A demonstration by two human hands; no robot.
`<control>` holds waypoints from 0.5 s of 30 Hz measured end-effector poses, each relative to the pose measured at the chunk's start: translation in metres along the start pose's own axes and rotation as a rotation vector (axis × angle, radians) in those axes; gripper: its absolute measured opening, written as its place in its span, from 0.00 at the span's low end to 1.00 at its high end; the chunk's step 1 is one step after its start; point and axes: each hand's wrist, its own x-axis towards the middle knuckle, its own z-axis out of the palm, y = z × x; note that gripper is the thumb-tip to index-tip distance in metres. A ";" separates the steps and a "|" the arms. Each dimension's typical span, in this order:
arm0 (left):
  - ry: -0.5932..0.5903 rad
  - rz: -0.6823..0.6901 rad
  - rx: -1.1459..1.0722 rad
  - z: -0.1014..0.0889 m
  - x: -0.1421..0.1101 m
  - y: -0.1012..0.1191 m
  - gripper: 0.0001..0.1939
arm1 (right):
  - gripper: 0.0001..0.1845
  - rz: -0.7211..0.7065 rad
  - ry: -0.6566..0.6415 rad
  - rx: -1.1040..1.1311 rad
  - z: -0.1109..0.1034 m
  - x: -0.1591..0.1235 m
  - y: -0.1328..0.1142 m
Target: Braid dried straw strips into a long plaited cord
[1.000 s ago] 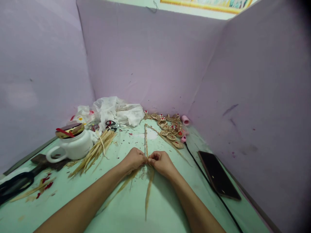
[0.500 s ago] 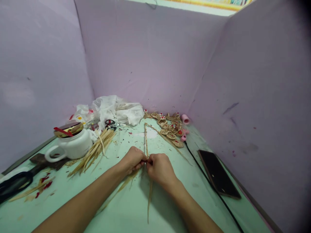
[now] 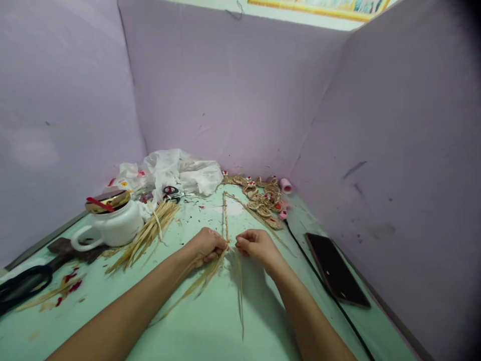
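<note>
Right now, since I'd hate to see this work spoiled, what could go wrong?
The braided straw cord might loosen if the left hand, pinching its near end, slips. The loose strands trailing below might tangle. The gold-rimmed round piece perched on the white mug might topple if bumped.

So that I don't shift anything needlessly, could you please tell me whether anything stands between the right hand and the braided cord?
Nothing visible does: a small gap separates the right hand from the braided cord, whose near end the left hand pinches.
</note>
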 end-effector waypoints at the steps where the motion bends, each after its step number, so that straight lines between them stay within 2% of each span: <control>1: -0.009 0.002 -0.001 0.000 0.000 0.000 0.05 | 0.05 0.042 -0.038 0.123 0.002 -0.001 -0.002; 4: -0.028 0.012 -0.005 0.000 -0.001 0.002 0.05 | 0.04 0.125 -0.178 0.307 0.012 -0.004 -0.004; 9: -0.008 0.006 0.068 0.002 -0.004 0.006 0.04 | 0.07 0.081 -0.066 0.115 0.019 -0.001 0.001; 12: -0.019 0.066 0.253 -0.001 -0.007 0.008 0.05 | 0.08 0.082 -0.070 0.101 0.018 0.002 0.004; 15: 0.035 0.092 0.475 -0.005 -0.011 0.011 0.06 | 0.08 0.084 -0.092 0.116 0.018 0.005 0.007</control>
